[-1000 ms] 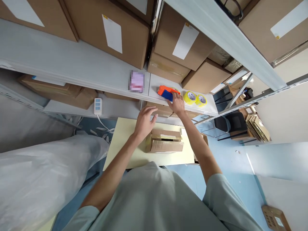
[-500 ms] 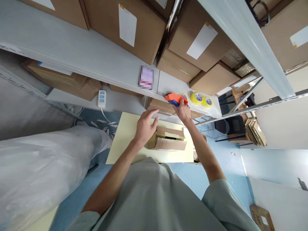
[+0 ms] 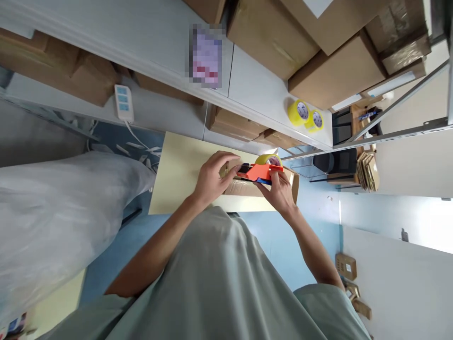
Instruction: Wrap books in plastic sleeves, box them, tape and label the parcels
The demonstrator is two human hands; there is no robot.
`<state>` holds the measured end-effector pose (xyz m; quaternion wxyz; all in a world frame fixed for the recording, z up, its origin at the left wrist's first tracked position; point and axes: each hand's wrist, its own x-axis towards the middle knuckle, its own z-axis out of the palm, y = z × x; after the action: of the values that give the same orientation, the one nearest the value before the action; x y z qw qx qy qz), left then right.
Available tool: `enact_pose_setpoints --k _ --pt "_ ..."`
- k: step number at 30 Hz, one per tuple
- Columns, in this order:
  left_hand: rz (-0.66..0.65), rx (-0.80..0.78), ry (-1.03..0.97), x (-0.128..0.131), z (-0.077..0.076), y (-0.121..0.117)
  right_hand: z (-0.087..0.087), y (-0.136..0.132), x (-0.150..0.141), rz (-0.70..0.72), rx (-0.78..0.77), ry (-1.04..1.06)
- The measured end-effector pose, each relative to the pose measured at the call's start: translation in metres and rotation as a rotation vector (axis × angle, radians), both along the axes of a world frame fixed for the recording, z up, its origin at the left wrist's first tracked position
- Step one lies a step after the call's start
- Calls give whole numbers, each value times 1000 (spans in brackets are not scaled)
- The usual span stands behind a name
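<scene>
An orange and blue tape dispenser carrying a roll of yellow tape is gripped in my right hand, above the work board. My left hand is at the dispenser's dark front end, its thumb tip beside or touching that end. The fingers of that hand are curved, with a gap between thumb and forefinger. Beneath both hands a brown cardboard box lies on the pale yellow board, largely covered by the dispenser and my hands.
Two yellow tape rolls stand on the grey shelf, near a blurred purple packet. Cardboard boxes fill the shelf behind. A white power strip sits lower left, above a large plastic-wrapped bundle.
My right hand has brought the tape dispenser from the shelf edge down over the box. My left hand has come to the dispenser's front end. The view has tilted down.
</scene>
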<state>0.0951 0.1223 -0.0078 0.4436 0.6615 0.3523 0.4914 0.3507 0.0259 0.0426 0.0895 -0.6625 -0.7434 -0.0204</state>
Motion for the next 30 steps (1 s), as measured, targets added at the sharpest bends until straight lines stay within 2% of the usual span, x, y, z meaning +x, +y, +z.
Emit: enact_pose_setpoints --k 5,9,16,20,24,30 --pt "-75 -41 5 -3 -8 -6 6 -19 2 18 -68 3" --pt "-117 -57 -23 -4 -8 -14 12 -25 3 53 -119 8" --pt "-144 -150 -21 -9 -7 -22 27 -27 0 56 -254 5" --pt "-153 -287 -55 -11 -12 -24 36 -22 -4 52 -324 14" --pt "-183 -462 -101 -12 -25 -29 42 -12 -9 31 -406 12" --pt "-198 -713 -170 1 -61 -47 46 3 -16 -64 -610 -27"
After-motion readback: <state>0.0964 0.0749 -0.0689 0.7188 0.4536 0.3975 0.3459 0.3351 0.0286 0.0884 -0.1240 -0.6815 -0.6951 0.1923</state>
